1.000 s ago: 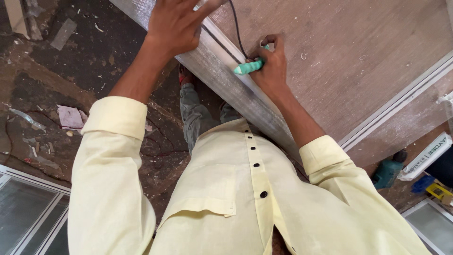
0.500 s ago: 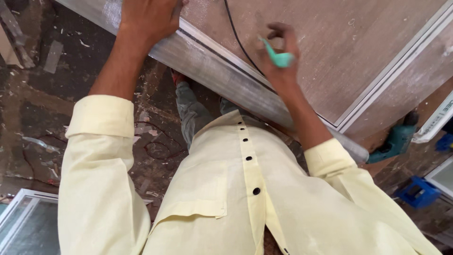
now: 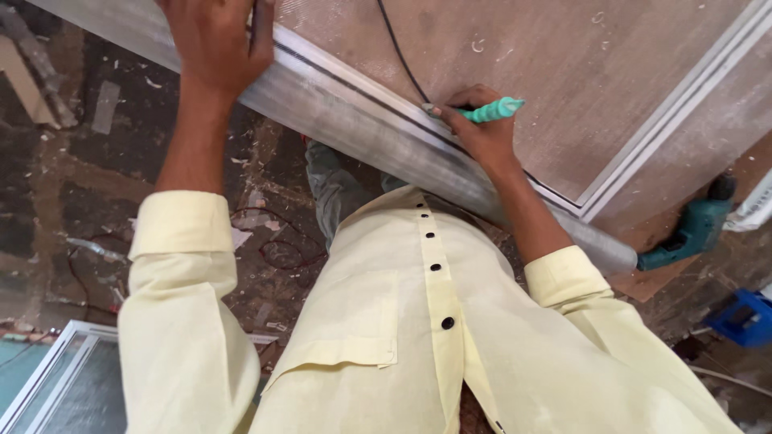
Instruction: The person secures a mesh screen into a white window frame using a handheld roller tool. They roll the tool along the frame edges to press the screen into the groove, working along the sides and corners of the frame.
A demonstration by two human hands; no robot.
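My left hand (image 3: 215, 44) grips the top edge of a long aluminium frame bar (image 3: 354, 128) that runs diagonally along the near edge of a brown board (image 3: 531, 72). My right hand (image 3: 481, 128) holds a green-handled tool (image 3: 492, 110), a pen or small screwdriver, with its tip against the bar's inner edge. A black cable (image 3: 398, 56) crosses the board toward that hand. I wear a pale yellow shirt.
A teal power drill (image 3: 691, 229) lies at the right beyond the bar's end, with a blue box (image 3: 744, 316) below it. A second aluminium strip (image 3: 683, 112) borders the board's right side. A framed glass panel (image 3: 56, 386) sits at lower left. The floor is littered with scraps and wire.
My right hand has turned the green tool from upright to lying flat with its tip on the bar. The view has shifted slightly; the left hand keeps its grip.
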